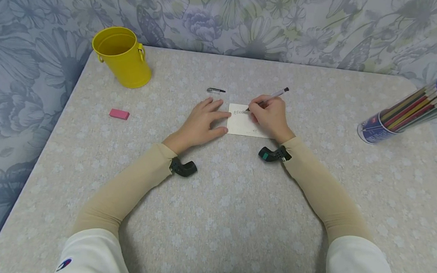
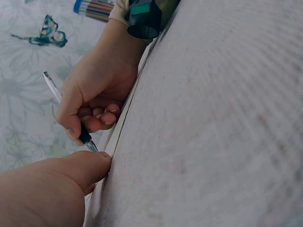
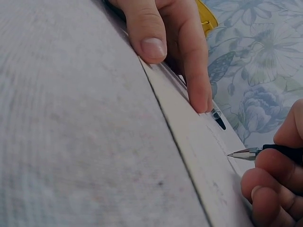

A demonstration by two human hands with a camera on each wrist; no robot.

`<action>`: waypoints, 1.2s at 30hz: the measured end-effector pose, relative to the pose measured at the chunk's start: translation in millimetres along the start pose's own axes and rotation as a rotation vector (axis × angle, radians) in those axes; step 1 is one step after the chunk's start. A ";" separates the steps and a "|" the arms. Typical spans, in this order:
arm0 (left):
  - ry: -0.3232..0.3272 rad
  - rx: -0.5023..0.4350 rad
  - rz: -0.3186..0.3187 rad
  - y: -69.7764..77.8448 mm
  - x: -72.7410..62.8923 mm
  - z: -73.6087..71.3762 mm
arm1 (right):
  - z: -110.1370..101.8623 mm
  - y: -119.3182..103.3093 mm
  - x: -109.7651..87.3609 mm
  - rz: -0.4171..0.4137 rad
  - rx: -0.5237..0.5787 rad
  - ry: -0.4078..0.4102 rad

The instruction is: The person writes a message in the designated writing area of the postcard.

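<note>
A small cream sheet of paper [image 1: 241, 125] lies on the table with a line of handwriting near its top and a small mark lower right. My right hand [image 1: 270, 114] grips a pen [image 1: 279, 92] with a clear barrel and black grip, its tip [image 3: 232, 154] at the paper beside the writing. My left hand [image 1: 206, 121] lies with fingers spread, thumb and index fingertip at the paper's left edge. Just beyond the left fingers rests the black-and-clear pen cap [image 1: 216, 90]. In the left wrist view, the left thumb [image 2: 97, 163] partly covers the paper.
A yellow bucket [image 1: 133, 72] stands at the back left, with a pink eraser [image 1: 119, 114] in front of it. On the right, a clear cylinder of colored pencils [image 1: 376, 126] with a blue lid leans outward in view. Floral wallpaper [image 1: 254, 27] backs the table [image 1: 221, 219].
</note>
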State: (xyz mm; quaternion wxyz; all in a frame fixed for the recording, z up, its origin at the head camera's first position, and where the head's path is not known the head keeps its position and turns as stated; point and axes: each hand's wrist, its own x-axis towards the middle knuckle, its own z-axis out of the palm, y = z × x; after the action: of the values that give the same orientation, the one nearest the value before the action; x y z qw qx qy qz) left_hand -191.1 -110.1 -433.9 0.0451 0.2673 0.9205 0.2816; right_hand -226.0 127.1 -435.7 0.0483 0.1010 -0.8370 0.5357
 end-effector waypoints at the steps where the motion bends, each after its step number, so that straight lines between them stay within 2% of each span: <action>1: 0.000 0.000 -0.001 0.0 0.1 -0.3 | 0.1 0.0 0.3 -0.001 0.004 0.003; 12: -0.001 0.006 -0.005 -1.1 0.8 -1.4 | -0.6 -3.8 1.3 -0.003 -0.008 0.019; 18: 0.002 0.014 -0.007 -0.4 0.3 -2.0 | -1.2 -1.8 2.1 0.014 0.033 0.053; 21: 0.003 0.015 -0.011 -0.1 -0.5 -0.6 | -5.1 -0.2 2.5 0.053 0.050 0.017; 27: 0.009 0.014 -0.014 0.1 -2.0 2.9 | -15.4 3.6 3.3 0.132 0.045 -0.114; 36: 0.005 0.016 -0.018 0.2 -1.4 0.4 | -12.1 7.7 2.1 0.064 -0.004 -0.121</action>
State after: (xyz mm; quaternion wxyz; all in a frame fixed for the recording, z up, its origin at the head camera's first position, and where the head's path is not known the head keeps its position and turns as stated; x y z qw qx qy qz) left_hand -189.7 -110.5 -434.3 0.0432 0.2585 0.9252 0.2743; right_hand -230.1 140.9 -437.0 -0.0192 0.1061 -0.8424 0.5280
